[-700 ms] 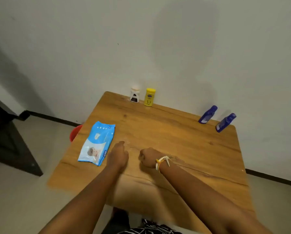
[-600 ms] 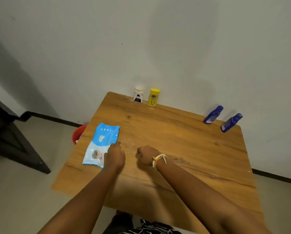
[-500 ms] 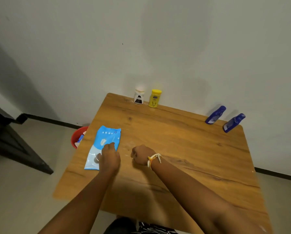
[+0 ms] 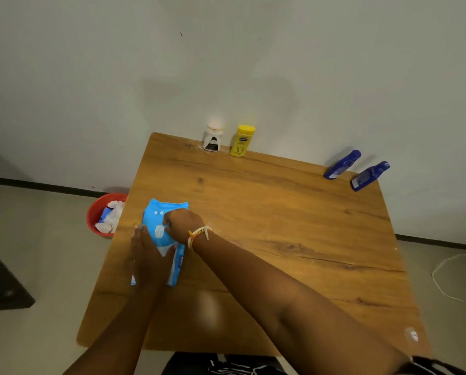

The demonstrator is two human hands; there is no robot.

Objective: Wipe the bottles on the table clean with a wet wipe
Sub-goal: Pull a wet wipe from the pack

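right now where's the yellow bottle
In the head view the yellow bottle stands upright at the table's far edge by the wall, just right of the white bottle and well left of the two blue bottles.

Person, head view. Both forearms bare, no sleeves in frame. Right hand (image 4: 183,224): wrist carries a bracelet (image 4: 198,235) of yellow-orange and white cords, knotted, loose ends trailing. Left hand (image 4: 148,259): nothing worn. Near edge, centre: dark garment (image 4: 226,364) with white stripes or lettering, too cropped to identify.
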